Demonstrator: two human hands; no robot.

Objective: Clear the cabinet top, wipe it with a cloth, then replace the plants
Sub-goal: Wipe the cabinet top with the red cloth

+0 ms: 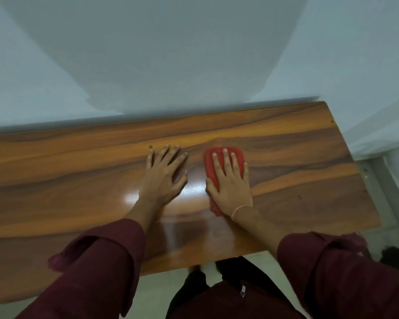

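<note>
The cabinet top (67, 180) is a glossy brown wood-grain board that runs across the view. A folded red cloth (236, 155) lies on it right of centre. My right hand (228, 183) presses flat on the cloth, fingers straight and spread. My left hand (164, 176) rests flat on the bare wood just left of the cloth, fingers spread. No plants are in view.
A pale wall (171, 54) rises directly behind the cabinet. The top's right end (355, 162) drops off to a light floor and a white frame (378, 180). A dark object (396, 256) sits on the floor at the lower right. My feet stand below the front edge.
</note>
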